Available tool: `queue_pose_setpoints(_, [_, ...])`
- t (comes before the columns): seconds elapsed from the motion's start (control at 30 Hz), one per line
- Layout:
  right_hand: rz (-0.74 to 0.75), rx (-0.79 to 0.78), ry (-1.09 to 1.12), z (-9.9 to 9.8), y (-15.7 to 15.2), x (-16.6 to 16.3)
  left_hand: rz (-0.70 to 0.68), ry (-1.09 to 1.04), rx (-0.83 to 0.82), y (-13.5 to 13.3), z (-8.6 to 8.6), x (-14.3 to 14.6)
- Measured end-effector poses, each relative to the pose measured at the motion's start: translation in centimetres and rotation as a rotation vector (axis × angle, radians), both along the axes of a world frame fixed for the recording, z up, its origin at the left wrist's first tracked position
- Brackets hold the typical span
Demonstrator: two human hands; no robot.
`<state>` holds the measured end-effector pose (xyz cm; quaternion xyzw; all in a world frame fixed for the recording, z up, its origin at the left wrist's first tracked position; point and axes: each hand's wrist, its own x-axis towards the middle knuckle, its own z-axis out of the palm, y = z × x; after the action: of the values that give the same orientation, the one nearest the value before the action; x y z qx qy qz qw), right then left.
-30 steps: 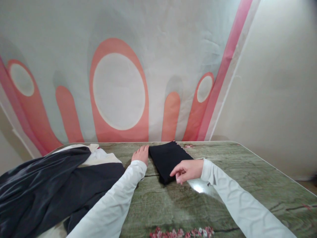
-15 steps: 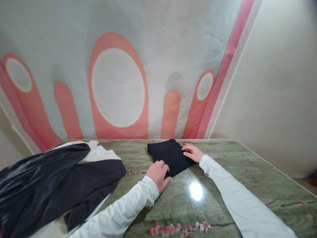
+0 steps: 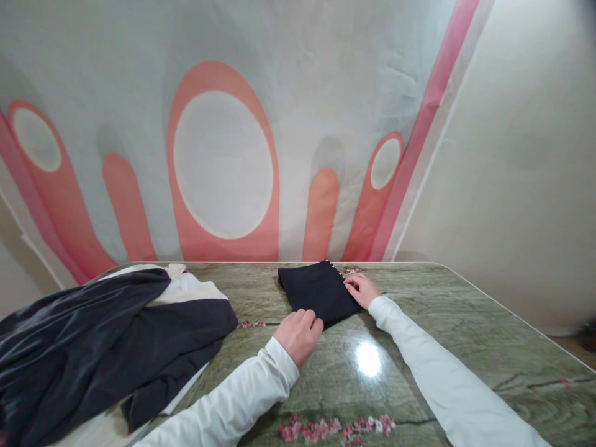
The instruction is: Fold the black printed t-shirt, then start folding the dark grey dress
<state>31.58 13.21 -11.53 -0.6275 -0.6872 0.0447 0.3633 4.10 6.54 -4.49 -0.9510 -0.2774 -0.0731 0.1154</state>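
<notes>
From the head camera, a folded black cloth [image 3: 318, 293] lies flat on the green table [image 3: 465, 347], near its far edge. The left hand [image 3: 298, 335] rests at the cloth's near corner, fingers curled onto its edge; whether it pinches the fabric cannot be told. The right hand [image 3: 362, 289] lies loose and flat against the cloth's right edge. Well left of the cloth sits a heap of dark and white garments [image 3: 107, 347]

Home room — patterned wall cloth [image 3: 223, 143], clothes-heaped table [image 3: 442, 347]
</notes>
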Motion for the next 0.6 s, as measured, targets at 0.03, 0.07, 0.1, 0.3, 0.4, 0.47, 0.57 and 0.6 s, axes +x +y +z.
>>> queue_pose_setpoints(0.03, [-0.002, 0.004, -0.009, 0.0, 0.0, 0.0, -0.001, 0.006, -0.001, -0.1, 0.0, 0.0])
queue_pose_setpoints(0.07, [-0.003, 0.006, -0.018, 0.0, 0.0, 0.0, 0.002, 0.016, -0.008, -0.1, -0.1, 0.0])
queue_pose_setpoints(0.1, [-0.004, 0.006, -0.025, 0.0, 0.0, 0.0, 0.006, 0.025, -0.019, -0.1, -0.3, 0.0])
queue_pose_setpoints(0.3, [-0.012, 0.01, -0.052, 0.0, -0.1, -0.1, 0.027, 0.03, -0.094, 0.4, -1.4, 0.2])
queue_pose_setpoints(0.4, [-0.008, 0.019, -0.06, 0.1, -0.1, -0.1, 0.049, 0.047, -0.124, 0.3, -1.4, 0.3])
queue_pose_setpoints(0.47, [-0.004, 0.022, -0.061, 0.0, -0.1, -0.1, 0.061, 0.042, -0.133, 0.2, -1.3, 0.3])
queue_pose_setpoints(0.57, [-0.001, 0.024, -0.057, -0.1, -0.1, -0.1, 0.063, 0.033, -0.12, 0.1, -0.8, 0.1])
queue_pose_setpoints(0.6, [0.002, 0.024, -0.052, -0.1, -0.1, -0.2, 0.069, 0.033, -0.109, 0.2, -0.7, 0.0])
